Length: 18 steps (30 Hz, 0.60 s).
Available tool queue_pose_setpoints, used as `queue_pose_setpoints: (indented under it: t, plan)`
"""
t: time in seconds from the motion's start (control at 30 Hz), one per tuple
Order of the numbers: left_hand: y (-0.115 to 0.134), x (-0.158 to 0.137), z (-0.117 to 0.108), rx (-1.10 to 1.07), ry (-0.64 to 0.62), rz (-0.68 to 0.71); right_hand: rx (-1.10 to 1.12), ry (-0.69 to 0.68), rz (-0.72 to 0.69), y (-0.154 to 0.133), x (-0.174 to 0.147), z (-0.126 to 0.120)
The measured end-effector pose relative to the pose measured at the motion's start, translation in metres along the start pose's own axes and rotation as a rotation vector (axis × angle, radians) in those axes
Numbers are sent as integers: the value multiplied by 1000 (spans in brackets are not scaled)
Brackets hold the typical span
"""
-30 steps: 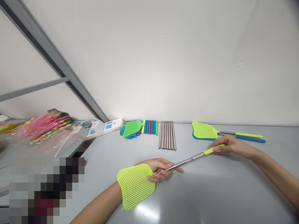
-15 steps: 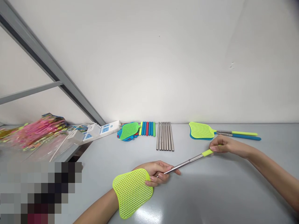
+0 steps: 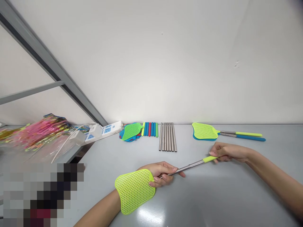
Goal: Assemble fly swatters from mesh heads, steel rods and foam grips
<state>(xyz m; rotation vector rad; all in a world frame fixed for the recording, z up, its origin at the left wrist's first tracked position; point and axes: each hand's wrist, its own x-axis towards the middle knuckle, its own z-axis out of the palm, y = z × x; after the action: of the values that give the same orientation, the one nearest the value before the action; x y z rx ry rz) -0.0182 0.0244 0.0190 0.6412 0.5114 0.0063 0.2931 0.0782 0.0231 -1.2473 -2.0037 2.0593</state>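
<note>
A yellow-green fly swatter (image 3: 135, 191) with a metal telescopic rod is held slantwise above the grey table. My left hand (image 3: 163, 174) is closed round the rod near the perforated head, which covers part of my wrist. At the other end, my right hand (image 3: 223, 152) pinches the yellow-green grip, whose far tip is hidden by the fingers. Beyond my right hand lie two whole fly swatters, a yellow-green one (image 3: 205, 131) on top of a blue one (image 3: 251, 138). Several metal rods (image 3: 168, 137) lie side by side near the wall.
Coloured grips (image 3: 150, 129) lie in a row beside a pile of swatter heads (image 3: 131, 131). A white power strip (image 3: 111, 128) with plugs sits left of them. Bags of pink and yellow items (image 3: 44, 130) fill the far left. A white wall (image 3: 180, 63) bounds the table's back.
My right hand has shifted slightly right along the grip, so more of the yellow-green grip shows. My left hand keeps its hold, and the rod slants a little less.
</note>
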Motion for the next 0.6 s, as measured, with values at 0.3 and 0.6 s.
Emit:
queue_pose_setpoints:
  t: [0.3,0.6]
  plan:
    - [-1,5,-5,-124,-109,46,-8,16,-41,-3,-5,0]
    - [-1,6,-8,-222,-136,-54,-306,204,-98,-14,-7,2]
